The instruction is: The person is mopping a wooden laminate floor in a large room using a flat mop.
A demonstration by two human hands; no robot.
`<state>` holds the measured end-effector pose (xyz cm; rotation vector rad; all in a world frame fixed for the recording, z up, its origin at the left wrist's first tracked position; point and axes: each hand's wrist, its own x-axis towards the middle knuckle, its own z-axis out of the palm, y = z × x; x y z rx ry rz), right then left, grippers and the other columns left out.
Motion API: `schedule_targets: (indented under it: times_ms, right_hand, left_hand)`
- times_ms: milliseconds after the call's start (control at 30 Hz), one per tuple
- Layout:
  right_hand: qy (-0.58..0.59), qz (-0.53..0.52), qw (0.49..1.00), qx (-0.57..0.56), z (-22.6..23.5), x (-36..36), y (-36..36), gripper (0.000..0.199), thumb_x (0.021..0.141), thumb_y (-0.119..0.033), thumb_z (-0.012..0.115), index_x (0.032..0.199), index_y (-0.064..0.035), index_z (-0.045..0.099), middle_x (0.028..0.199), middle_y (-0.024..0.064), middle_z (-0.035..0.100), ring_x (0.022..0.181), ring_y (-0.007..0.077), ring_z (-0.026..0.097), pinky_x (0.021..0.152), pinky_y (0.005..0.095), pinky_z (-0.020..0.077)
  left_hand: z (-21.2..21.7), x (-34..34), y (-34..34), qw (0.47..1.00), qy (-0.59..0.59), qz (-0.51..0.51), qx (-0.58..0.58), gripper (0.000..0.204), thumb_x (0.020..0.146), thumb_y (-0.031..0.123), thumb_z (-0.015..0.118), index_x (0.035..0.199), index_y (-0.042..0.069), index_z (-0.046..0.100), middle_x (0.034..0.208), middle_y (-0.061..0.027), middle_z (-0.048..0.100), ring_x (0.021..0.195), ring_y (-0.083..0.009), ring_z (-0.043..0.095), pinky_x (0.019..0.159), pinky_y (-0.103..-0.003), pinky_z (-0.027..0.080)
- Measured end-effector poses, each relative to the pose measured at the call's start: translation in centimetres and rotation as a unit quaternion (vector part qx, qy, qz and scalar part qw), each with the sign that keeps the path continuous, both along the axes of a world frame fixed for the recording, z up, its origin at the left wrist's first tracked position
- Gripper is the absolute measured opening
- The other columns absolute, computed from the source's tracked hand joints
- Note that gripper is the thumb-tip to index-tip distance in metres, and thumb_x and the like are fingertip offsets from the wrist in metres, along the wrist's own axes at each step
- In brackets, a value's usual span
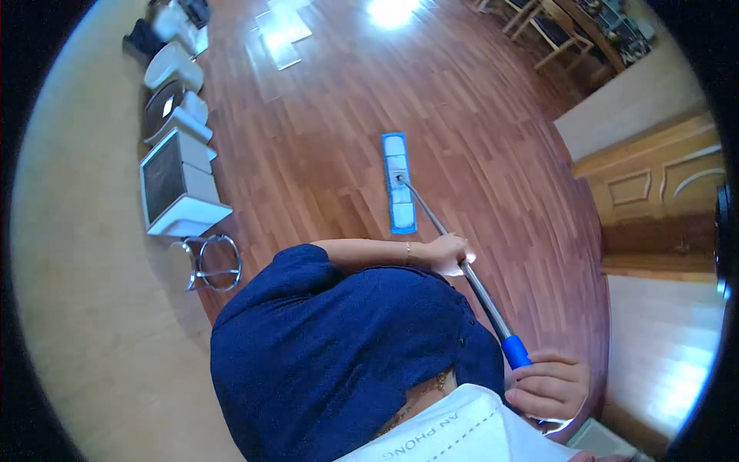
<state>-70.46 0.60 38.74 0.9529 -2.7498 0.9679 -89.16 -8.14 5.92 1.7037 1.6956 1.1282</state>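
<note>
A flat mop (398,208) with a blue-edged, white-panelled rectangular head lies against the wooden floor ahead of me. Its thin metal pole slants from the head back toward my right side. My left hand (448,255) reaches across my body, closed round the middle of the pole. Near the pole's upper end, by the blue grip (515,352), the fingers of my right hand (550,385) are wrapped round the handle. The very end of the handle is hidden by that hand.
Along the left wall stand a white cabinet (205,214) with a dark top, a chrome-framed stool (219,262) and several white seats or fixtures. A wooden door (647,185) is at the right. Beyond it, at the far right, are wooden chairs (550,35) and a cluttered table.
</note>
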Motion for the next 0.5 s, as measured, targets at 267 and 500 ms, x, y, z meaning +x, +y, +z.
schedule_targets:
  times_ms: [267, 500]
  right_hand:
    - [0.034, -0.06, 0.996, 0.055, 1.2, 3.7, -1.3, 0.011, 0.076, -0.017, 0.063, 0.087, -0.0154, 0.065, 0.09, 0.0025, 0.068, 0.085, 0.0178, 0.067, 0.081, 0.0367, 0.0497]
    - [0.08, -0.108, 0.99, -0.04, -2.8, 3.2, -3.3, 0.017, 0.076, -0.028, 0.07, 0.082, -0.0128, 0.065, 0.081, 0.0024, 0.068, 0.078, 0.0183, 0.068, 0.076, 0.0358, 0.053]
  left_hand:
    - [1.9, 2.4, 4.4, 0.972, -0.058, -0.221, 0.054, 0.024, 0.066, 0.018, 0.069, 0.062, 0.004, 0.049, 0.063, -0.0155, 0.053, 0.065, -0.0391, 0.054, 0.057, -0.047, 0.041]
    - [1.3, -0.2, 4.5, 0.949, 0.025, -0.314, -0.023, 0.023, 0.067, 0.023, 0.067, 0.06, 0.006, 0.053, 0.062, -0.0166, 0.056, 0.062, -0.0404, 0.055, 0.056, -0.049, 0.041]
